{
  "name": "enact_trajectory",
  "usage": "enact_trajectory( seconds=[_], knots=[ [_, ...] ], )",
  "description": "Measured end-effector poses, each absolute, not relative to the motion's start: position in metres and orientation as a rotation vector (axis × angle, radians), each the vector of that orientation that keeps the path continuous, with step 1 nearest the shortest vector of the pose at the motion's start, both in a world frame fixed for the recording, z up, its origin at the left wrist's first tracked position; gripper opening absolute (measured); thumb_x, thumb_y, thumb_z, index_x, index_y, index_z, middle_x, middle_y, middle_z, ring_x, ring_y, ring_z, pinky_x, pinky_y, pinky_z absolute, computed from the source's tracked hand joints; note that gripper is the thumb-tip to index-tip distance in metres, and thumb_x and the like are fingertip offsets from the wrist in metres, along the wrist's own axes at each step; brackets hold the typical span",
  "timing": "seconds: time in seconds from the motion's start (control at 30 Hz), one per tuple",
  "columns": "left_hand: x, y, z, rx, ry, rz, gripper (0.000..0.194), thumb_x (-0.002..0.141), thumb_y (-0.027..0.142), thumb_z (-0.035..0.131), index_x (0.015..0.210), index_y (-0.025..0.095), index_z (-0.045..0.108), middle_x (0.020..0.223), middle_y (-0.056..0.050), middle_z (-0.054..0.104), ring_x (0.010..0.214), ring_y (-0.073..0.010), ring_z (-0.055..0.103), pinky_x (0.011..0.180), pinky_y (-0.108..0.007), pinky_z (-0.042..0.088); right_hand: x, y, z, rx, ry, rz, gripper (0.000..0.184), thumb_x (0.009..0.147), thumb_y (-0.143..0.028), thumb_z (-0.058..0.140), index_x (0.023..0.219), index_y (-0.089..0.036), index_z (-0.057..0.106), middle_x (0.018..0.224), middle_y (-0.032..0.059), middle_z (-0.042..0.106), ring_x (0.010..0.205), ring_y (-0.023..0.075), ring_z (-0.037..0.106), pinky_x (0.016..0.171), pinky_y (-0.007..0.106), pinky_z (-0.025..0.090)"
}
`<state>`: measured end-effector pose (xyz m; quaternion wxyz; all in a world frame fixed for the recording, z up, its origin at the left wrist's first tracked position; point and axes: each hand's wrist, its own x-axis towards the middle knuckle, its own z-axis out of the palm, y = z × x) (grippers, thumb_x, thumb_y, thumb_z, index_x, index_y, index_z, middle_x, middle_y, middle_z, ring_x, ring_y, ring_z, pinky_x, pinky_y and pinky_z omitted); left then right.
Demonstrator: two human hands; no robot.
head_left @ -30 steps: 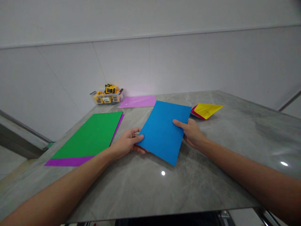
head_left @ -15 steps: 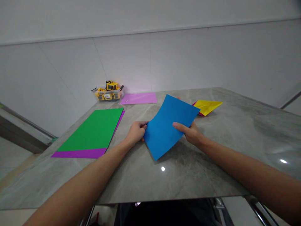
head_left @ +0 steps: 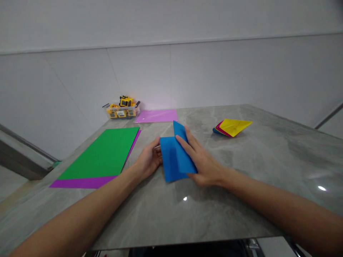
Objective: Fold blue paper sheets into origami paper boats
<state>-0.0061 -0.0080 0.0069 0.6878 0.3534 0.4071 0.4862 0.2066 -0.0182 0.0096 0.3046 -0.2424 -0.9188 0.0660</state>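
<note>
Paper (head_left: 169, 160), blue and partly folded, in both hands over a stone-patterned tabletop (head_left: 150, 217). Standing up from the sheet's right side and leaning left over the flatter part, showing a raised flap (head_left: 184, 154). Running lengthwise away from the body, with the far end angled slightly left and the near end slightly right. Lying directly left of the right hand (head_left: 207, 166), the nearer of the two to the flap, and well within touch of it. Bearing on the flap's outer face with fingers apart and palm open, rather than closing in a pinch, and keeping the thumb by the near edge. Meeting the sheet from the opposite side with the left hand (head_left: 149, 159), half-curled at the far left corner. Possibly steadying that edge, though hiding whether thumb and fingers are clasping it. Resting beyond the right hand, to the far right: yellow folded paper (head_left: 235, 126) with pink and blue layers. Lying left of the left hand: a green sheet (head_left: 103, 153) over a purple sheet (head_left: 80, 183).
</note>
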Motion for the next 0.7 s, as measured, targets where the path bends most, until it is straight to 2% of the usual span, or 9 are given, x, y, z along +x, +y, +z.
enact_trajectory(
  seconds=[0.1, 0.17, 0.2, 0.3, 0.4, 0.47, 0.6, 0.7],
  knots=[
    [0.006, -0.024, 0.014, 0.703, 0.747, 1.019, 0.043, 0.091, 0.049, 0.05, 0.117, 0.016, 0.061, 0.104, -0.013, 0.07, 0.092, -0.0267, 0.068, 0.081, -0.041, 0.055, 0.208, -0.019, 0.009, -0.59, -2.552, 0.22, 0.099, 0.077, -0.05, 0.064, 0.153, -0.017, 0.01, 0.157, 0.0089, -0.023, 0.143, 0.0377, -0.012, 0.114, 0.058, 0.008],
    [0.011, -0.032, 0.015, 0.741, 0.721, 1.065, 0.047, 0.088, 0.042, 0.058, 0.129, 0.019, 0.053, 0.115, -0.013, 0.067, 0.101, -0.0289, 0.065, 0.085, -0.043, 0.054, 0.209, -0.019, 0.008, -0.534, -2.586, 0.31, 0.094, 0.081, -0.063, 0.055, 0.153, -0.018, 0.013, 0.158, 0.0094, -0.018, 0.143, 0.0373, -0.012, 0.114, 0.059, 0.007],
    [0.012, -0.035, 0.014, 0.774, 0.725, 1.097, 0.051, 0.085, 0.036, 0.064, 0.132, 0.021, 0.05, 0.118, -0.012, 0.066, 0.102, -0.0292, 0.065, 0.086, -0.044, 0.053, 0.209, -0.018, 0.007, -0.52, -2.58, 0.355, 0.086, 0.086, -0.065, 0.047, 0.152, -0.02, 0.016, 0.159, 0.0085, -0.015, 0.144, 0.0362, -0.011, 0.114, 0.06, 0.007],
    [0.014, -0.039, 0.009, 0.883, 0.733, 1.156, 0.066, 0.078, 0.025, 0.073, 0.137, 0.024, 0.043, 0.124, -0.011, 0.062, 0.103, -0.0282, 0.064, 0.087, -0.042, 0.053, 0.205, -0.018, 0.004, -0.591, -2.495, 0.376, 0.061, 0.097, -0.051, 0.033, 0.151, -0.024, 0.023, 0.16, 0.0053, -0.005, 0.145, 0.0314, -0.009, 0.115, 0.058, 0.007],
    [0.016, -0.041, 0.005, 0.955, 0.702, 1.184, 0.074, 0.074, 0.026, 0.077, 0.139, 0.026, 0.041, 0.129, -0.01, 0.059, 0.108, -0.0274, 0.061, 0.089, -0.039, 0.052, 0.2, -0.02, 0.002, -0.685, -2.417, 0.258, 0.068, 0.095, -0.039, 0.044, 0.153, -0.019, 0.014, 0.16, 0.0088, 0.003, 0.146, 0.0293, -0.007, 0.116, 0.056, 0.011],
    [0.016, -0.041, 0.003, 0.982, 0.683, 1.183, 0.075, 0.071, 0.028, 0.08, 0.137, 0.025, 0.043, 0.128, -0.011, 0.06, 0.108, -0.0277, 0.061, 0.088, -0.038, 0.053, 0.199, -0.022, 0.003, -0.687, -2.409, 0.183, 0.074, 0.091, -0.034, 0.051, 0.153, -0.016, 0.014, 0.16, 0.0106, 0.003, 0.146, 0.0305, -0.007, 0.116, 0.056, 0.013],
    [0.014, -0.038, -0.003, 1.0, 0.717, 1.098, 0.066, 0.07, 0.032, 0.08, 0.127, 0.021, 0.049, 0.118, -0.013, 0.064, 0.095, -0.0273, 0.066, 0.077, -0.038, 0.056, 0.206, -0.022, 0.01, -0.702, -2.48, 0.157, 0.071, 0.085, -0.036, 0.058, 0.148, -0.018, 0.031, 0.16, 0.0098, 0.001, 0.145, 0.0361, -0.005, 0.113, 0.061, 0.014],
    [0.009, -0.033, -0.008, 0.987, 0.842, 0.964, 0.059, 0.069, 0.031, 0.079, 0.12, 0.017, 0.052, 0.103, -0.013, 0.068, 0.08, -0.0253, 0.069, 0.069, -0.04, 0.057, 0.214, -0.017, 0.014, -0.796, -2.626, 0.281, 0.063, 0.087, -0.042, 0.056, 0.144, -0.021, 0.04, 0.158, 0.0121, 0.016, 0.144, 0.0374, 0.008, 0.112, 0.06, 0.019]
  ],
)
